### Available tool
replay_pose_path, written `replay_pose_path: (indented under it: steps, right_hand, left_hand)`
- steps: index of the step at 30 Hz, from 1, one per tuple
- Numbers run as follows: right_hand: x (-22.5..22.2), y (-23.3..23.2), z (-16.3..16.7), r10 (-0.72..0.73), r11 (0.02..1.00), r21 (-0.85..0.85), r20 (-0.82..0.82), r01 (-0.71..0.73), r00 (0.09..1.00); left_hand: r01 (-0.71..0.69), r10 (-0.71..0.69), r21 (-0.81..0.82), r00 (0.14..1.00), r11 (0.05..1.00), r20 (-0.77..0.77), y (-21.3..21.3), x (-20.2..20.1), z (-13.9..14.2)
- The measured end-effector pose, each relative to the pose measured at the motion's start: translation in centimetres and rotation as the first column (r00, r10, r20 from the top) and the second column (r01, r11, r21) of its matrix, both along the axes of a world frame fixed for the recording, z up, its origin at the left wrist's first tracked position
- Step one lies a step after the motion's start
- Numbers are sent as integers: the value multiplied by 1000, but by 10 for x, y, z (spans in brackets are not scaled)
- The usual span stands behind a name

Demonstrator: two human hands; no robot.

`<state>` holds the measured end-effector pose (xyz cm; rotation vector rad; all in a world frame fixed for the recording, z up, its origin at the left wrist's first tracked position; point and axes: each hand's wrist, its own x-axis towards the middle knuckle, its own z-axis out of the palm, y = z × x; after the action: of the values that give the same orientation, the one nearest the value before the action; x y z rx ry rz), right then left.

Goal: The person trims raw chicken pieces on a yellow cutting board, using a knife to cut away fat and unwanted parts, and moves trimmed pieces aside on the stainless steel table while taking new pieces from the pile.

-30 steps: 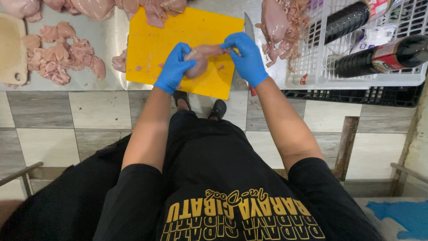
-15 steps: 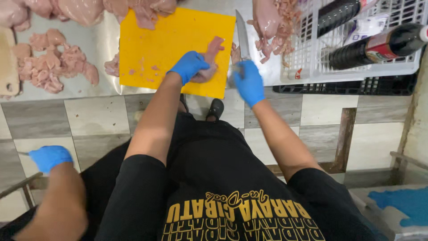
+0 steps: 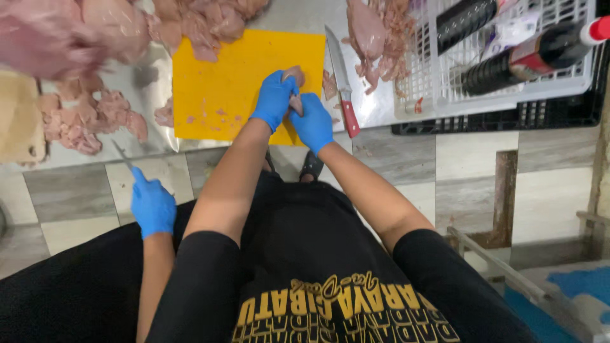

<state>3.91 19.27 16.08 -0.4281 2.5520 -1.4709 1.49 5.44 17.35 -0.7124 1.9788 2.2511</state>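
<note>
My left hand (image 3: 273, 98) and right hand (image 3: 312, 122), both in blue gloves, grasp a raw chicken piece (image 3: 294, 82) together at the right edge of the yellow cutting board (image 3: 229, 82). The red-handled knife (image 3: 341, 81) lies just beside it, released. A co-worker's gloved hand (image 3: 152, 206) grips a small knife (image 3: 122, 154) at my left.

Work surface: stainless steel counter (image 3: 375, 105), with a tiled front below. A yellow cutting board (image 3: 235, 82) lies flat on it, taken here as the landmark. Just right of the board lies a knife (image 3: 340, 79) with a red handle, blade pointing away from the person. Further right: a heap of raw chicken pieces (image 3: 375, 32), then a white wire basket (image 3: 508, 70) on a black crate (image 3: 546, 114). Behind the board and to its left lie more raw chicken portions (image 3: 89, 117). At far left lies a pale wooden board (image 3: 19, 124).
</note>
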Motion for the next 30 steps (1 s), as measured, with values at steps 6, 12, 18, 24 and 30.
replay_pose_path:
  steps: [6, 12, 18, 24, 30]
  right_hand:
    - [-24, -3, 10, 51, 997, 68, -95, -45, 994]
    - [-30, 1, 25, 134, 984, 131, -113, -119, 985]
    - [-17, 4, 59, 151, 978, 153, -33, -145, 988]
    - [4, 22, 74, 93, 975, -219, 297, -27, 950]
    - [-11, 23, 66, 64, 992, 106, 91, -74, 994]
  left_hand:
    - [-141, 141, 126, 990, 982, 9, -12, -27, 11]
    - [-296, 305, 167, 952, 941, -36, -20, -41, 23]
    - [-268, 344, 264, 888, 926, -305, -49, -70, 57]
    - [-159, 195, 201, 966, 966, -172, -83, -104, 91]
    - [-147, 113, 120, 960, 982, 255, -33, -58, 34]
